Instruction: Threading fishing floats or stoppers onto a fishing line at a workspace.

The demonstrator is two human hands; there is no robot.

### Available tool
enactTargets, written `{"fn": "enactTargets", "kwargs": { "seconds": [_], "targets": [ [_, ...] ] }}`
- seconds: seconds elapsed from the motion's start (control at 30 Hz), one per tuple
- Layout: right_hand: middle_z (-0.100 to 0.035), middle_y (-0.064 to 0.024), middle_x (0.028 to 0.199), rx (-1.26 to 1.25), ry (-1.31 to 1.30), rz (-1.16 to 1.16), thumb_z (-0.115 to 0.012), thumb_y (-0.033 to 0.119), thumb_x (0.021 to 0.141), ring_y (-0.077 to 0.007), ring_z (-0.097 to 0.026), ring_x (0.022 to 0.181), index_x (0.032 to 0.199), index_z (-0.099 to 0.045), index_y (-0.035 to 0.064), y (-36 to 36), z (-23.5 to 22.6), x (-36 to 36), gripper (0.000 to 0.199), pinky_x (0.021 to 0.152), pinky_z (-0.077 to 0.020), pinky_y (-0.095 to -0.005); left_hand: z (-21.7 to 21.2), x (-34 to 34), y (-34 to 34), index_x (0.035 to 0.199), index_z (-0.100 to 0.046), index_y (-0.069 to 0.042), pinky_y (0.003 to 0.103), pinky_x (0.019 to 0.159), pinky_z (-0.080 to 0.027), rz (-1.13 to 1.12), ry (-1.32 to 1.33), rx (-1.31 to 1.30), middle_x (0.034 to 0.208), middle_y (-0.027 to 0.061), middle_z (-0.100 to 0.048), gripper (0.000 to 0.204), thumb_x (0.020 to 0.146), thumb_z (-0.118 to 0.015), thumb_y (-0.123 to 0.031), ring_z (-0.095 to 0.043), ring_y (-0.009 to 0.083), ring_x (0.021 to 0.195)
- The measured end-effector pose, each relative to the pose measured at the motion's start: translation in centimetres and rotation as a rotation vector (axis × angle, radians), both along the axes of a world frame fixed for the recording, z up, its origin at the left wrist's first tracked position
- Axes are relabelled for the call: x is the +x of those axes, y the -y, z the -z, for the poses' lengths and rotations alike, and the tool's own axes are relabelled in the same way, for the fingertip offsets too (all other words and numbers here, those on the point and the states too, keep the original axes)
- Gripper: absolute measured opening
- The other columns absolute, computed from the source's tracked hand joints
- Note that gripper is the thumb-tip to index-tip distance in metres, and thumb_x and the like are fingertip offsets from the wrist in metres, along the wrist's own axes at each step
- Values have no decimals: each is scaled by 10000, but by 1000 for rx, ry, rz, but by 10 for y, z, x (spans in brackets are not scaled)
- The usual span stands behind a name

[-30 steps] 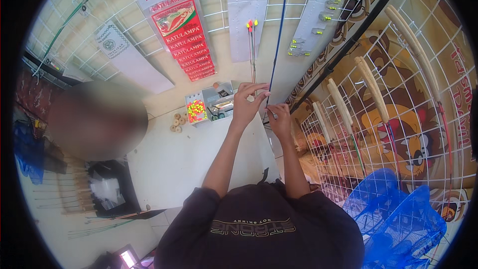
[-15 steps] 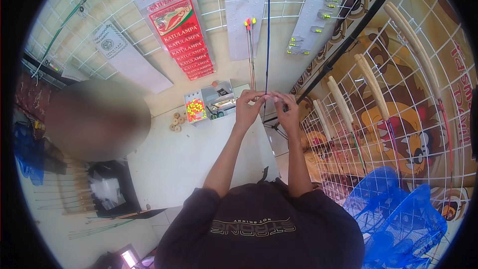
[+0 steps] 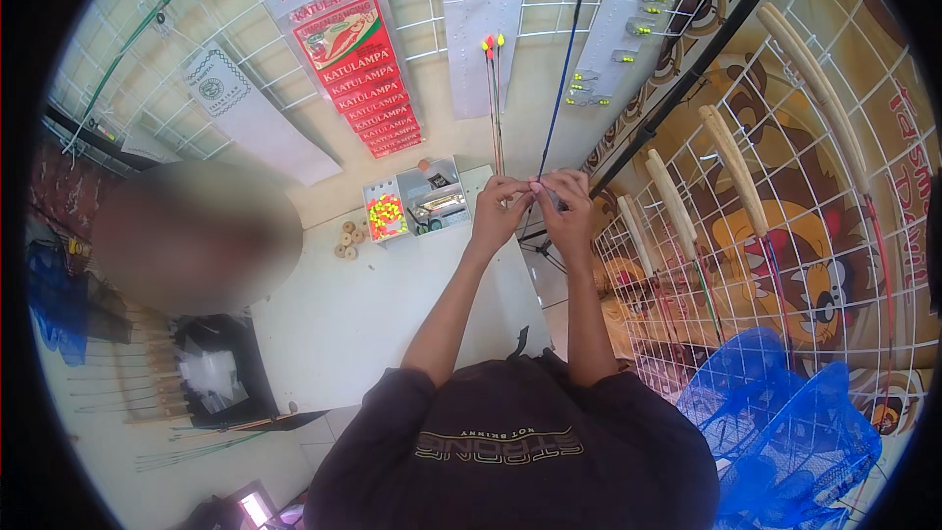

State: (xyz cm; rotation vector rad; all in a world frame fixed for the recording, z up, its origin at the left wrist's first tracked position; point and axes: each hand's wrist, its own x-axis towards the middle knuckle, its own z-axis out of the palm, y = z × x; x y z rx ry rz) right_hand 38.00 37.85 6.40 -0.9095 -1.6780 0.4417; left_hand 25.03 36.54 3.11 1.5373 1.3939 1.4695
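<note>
Both my hands meet over the far right corner of the white table, fingertips pinched together. Between them passes a thin dark blue rod (image 3: pixel 558 103), which looks like a fishing rod, running up to the top edge of the view with a lean to the right. My left hand (image 3: pixel 498 208) pinches it from the left, thumb and forefinger closed. My right hand (image 3: pixel 568 206) grips at the same spot from the right with bent fingers. Any small part or line between the fingertips is too small to make out.
On the white table (image 3: pixel 392 334) stands a grey divided box (image 3: pixel 400 186) with bright beads and small tackle, beside round tan pieces (image 3: pixel 347 239). Thin floats (image 3: pixel 498 88) rise behind it. At right, a white wire grid (image 3: pixel 726 265) carries wooden-handled rods; blue nets (image 3: pixel 785 422) hang below.
The upper part of the blue rod has swung to the right, from upright to leaning. My hands have shifted slightly, still pinched together on it.
</note>
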Motion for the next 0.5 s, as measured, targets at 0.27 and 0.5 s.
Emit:
{"fn": "enactTargets", "kwargs": {
  "seconds": [0.27,0.5],
  "targets": [
    [-669,-70,854,-102,85,59,-671,14,751,-261,-536,863,889,-713,55,-2,42,3,150,779,-451,-354,-15,-13,0,1140,-627,-104,280,786,-466,65,49,-13,1103,54,-650,324,834,-673,-203,-566,162,977],
    [-674,-65,855,-151,181,102,-668,35,755,-261,-541,857,873,-713,56,1,79,-2,128,777,-456,-350,-23,-8,-5,1026,-680,-91,263,676,-415,-4,-1,65,986,35,-668,261,781,-722,-171,-483,148,779]
  ]
}}
